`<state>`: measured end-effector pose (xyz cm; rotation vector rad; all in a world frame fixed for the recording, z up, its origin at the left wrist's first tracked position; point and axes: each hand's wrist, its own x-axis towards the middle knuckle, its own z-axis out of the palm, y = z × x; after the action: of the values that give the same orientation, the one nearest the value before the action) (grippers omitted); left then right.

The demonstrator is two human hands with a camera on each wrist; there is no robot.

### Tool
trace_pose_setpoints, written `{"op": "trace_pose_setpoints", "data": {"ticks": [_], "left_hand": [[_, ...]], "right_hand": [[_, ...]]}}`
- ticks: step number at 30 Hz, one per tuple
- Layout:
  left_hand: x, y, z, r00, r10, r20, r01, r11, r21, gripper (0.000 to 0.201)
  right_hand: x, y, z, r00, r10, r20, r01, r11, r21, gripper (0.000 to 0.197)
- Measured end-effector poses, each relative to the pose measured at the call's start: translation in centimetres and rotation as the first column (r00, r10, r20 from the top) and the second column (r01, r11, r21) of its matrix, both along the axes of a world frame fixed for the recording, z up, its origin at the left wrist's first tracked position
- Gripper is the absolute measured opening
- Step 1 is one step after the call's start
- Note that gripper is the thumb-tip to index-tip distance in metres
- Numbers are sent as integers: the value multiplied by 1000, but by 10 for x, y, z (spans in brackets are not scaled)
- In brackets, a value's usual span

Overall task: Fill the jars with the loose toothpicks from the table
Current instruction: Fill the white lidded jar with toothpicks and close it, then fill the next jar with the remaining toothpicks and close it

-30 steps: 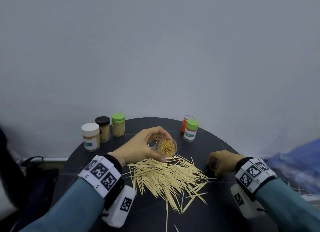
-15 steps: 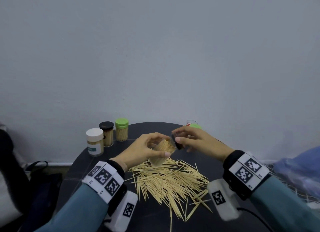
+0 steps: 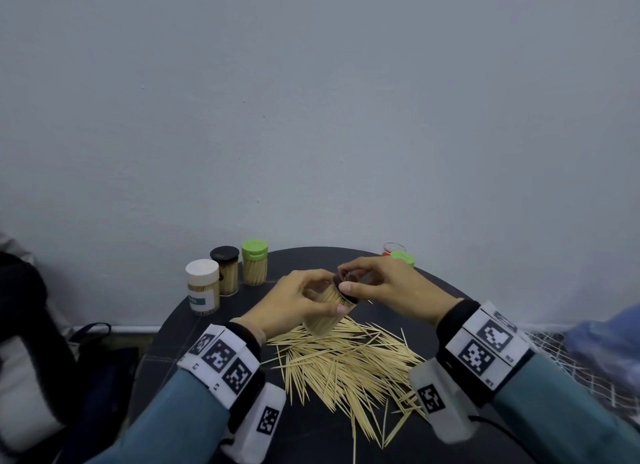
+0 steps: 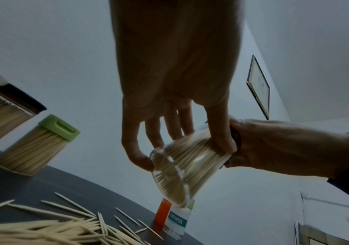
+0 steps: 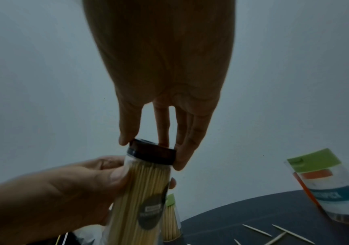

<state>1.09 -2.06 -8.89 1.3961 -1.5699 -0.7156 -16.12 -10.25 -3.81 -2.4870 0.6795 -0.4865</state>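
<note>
My left hand (image 3: 304, 304) grips a clear jar (image 3: 325, 313) packed with toothpicks and holds it tilted above the table. A dark lid (image 3: 346, 287) sits on the jar's mouth, and my right hand (image 3: 367, 283) pinches that lid between thumb and fingers. In the right wrist view the lid (image 5: 151, 153) caps the jar (image 5: 142, 195) with my fingertips around its rim. From the left wrist view the jar's clear base (image 4: 173, 174) faces the camera. A heap of loose toothpicks (image 3: 346, 359) lies on the round dark table (image 3: 194, 328) below both hands.
Three closed jars stand at the table's back left: a white-lidded one (image 3: 202, 290), a black-lidded one (image 3: 225, 269) and a green-lidded one (image 3: 254, 261). Behind my right hand at the back are a green-lidded jar (image 3: 403, 257) and an orange open jar (image 3: 393, 248). A wall rises close behind.
My right hand rose from the table's right side, carried the dark lid to the jar and set it on the mouth. The left hand tipped the jar from mouth-up towards the right hand.
</note>
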Motion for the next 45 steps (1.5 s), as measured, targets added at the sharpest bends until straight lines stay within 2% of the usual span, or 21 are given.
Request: {"op": "trace_pose_setpoints", "data": {"ticks": [12,18,22,25,27,30,33,37,41,45], "left_hand": [[0,3,-2,987,119,113,-111,991,-70,41],[2,-2,-1,990,102,94,-100,995,-32,40],[10,-1,0,981,169,98,-168,986,-17,51],[20,1,3,964,261,54,-261,965,-17,46],[30,0,6,937,340,73,-340,940,-15,47],[45,-5,10,856,479,194,-485,874,-17,45],[52,-12,14,785,588,194,-599,801,-2,43],[59,-24,15,735,611,294,-643,765,18,49],[70,-33,9,690,601,404,-676,735,60,45],[75,-35,0,645,593,482,-698,714,55,51]], "right_hand": [[13,0,-15,995,-80,52,78,996,47,49],[4,2,-17,994,-81,71,75,993,88,59],[-14,4,-26,992,-43,-121,50,997,52,48],[-35,-5,-36,929,-81,-360,68,996,-50,45],[-50,-14,-43,874,-125,-469,98,992,-82,45],[-68,-25,-52,796,-169,-581,133,986,-103,41],[-73,-28,-58,755,-155,-637,138,987,-77,37],[-73,-28,-65,755,-137,-642,129,990,-61,49],[-75,-31,-66,766,-134,-629,122,991,-63,48],[-74,-34,-72,772,-146,-618,118,989,-87,43]]}}
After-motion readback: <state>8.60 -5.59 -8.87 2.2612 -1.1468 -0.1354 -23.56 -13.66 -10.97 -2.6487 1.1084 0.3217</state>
